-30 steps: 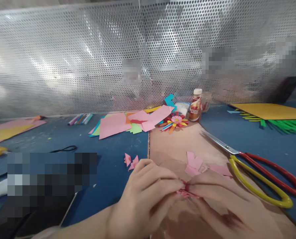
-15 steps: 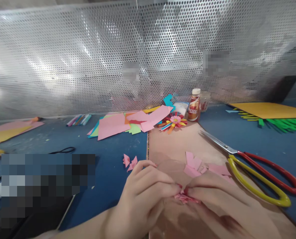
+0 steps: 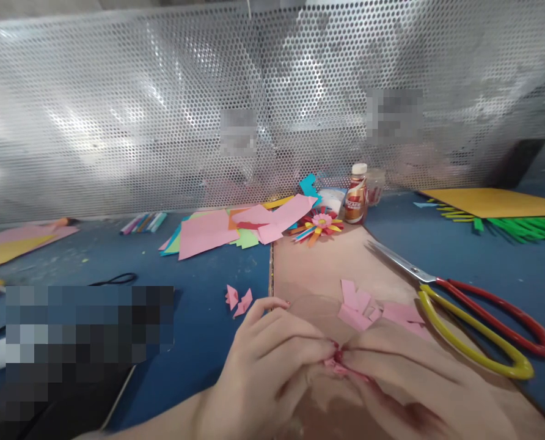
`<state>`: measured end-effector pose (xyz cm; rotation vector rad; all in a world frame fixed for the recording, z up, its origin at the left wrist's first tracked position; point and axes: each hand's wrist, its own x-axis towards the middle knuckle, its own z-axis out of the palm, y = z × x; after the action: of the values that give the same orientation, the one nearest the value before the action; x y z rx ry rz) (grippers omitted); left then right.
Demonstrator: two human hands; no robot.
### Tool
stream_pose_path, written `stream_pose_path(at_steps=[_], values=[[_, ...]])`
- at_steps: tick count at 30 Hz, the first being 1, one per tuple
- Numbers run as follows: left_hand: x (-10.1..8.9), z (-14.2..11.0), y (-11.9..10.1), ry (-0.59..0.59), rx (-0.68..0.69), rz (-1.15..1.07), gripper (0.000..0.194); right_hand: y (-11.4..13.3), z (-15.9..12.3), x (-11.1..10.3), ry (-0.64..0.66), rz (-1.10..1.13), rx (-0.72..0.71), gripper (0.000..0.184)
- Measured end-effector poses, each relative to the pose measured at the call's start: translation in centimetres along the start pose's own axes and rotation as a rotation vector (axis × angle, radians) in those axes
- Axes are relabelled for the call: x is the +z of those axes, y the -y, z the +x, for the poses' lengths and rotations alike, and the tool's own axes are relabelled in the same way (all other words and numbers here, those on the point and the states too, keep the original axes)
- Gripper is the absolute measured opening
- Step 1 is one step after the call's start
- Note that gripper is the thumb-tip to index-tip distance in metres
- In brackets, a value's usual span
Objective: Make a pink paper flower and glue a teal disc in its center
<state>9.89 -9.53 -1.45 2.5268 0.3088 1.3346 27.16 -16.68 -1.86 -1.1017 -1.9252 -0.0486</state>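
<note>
My left hand [image 3: 266, 366] and my right hand [image 3: 405, 379] meet fingertip to fingertip low in the view, over a brown board [image 3: 318, 269]. Both pinch a small folded piece of pink paper [image 3: 339, 366], mostly hidden under the fingers. Loose pink paper scraps [image 3: 364, 305] lie on the board just beyond my right hand. Two more pink scraps [image 3: 238, 299] lie on the blue table left of my left hand.
Large scissors [image 3: 465, 311] with red and yellow handles lie to the right. A paper flower [image 3: 321, 223], a glue bottle [image 3: 357, 195], coloured paper sheets [image 3: 222, 232] and markers [image 3: 144, 222] sit at the back. Green strips [image 3: 524, 227] lie far right. A perforated metal screen [image 3: 162, 110] stands behind.
My hands have stayed together on the pink paper, with only small shifts of the fingers. The view has tilted slightly.
</note>
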Motion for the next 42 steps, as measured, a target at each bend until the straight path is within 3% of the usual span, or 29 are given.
stream_pose_path(at_steps=[7,16,21,25,30,32,37,42], values=[[0.5,0.0,-0.2,-0.029,-0.018,0.0,0.009,-0.1,0.2,0.0,0.012,0.028,-0.021,0.013],[0.4,0.2,-0.5,-0.059,-0.05,0.013,0.016,0.1,0.5,0.1,0.012,0.022,0.02,0.012],[0.7,0.2,-0.4,-0.104,-0.197,-0.12,0.014,0.3,0.9,-0.3,0.043,-0.022,0.087,0.027],[0.9,0.0,-0.3,-0.088,-0.29,-0.275,0.013,0.1,0.7,-0.5,0.184,0.078,0.214,0.008],[1.0,0.1,-0.7,0.032,-0.421,-0.427,0.024,0.2,0.7,-0.3,0.26,0.206,0.304,0.015],[1.0,0.2,-0.6,0.035,-0.472,-0.447,0.019,0.2,0.7,-0.1,0.255,0.232,0.319,0.014],[1.1,0.7,0.3,-0.076,-0.718,-0.477,0.006,0.2,0.8,0.1,0.128,0.306,0.468,0.016],[0.5,1.1,0.7,-0.176,-0.906,-0.528,0.009,0.6,1.7,1.0,0.192,0.304,0.593,0.021]])
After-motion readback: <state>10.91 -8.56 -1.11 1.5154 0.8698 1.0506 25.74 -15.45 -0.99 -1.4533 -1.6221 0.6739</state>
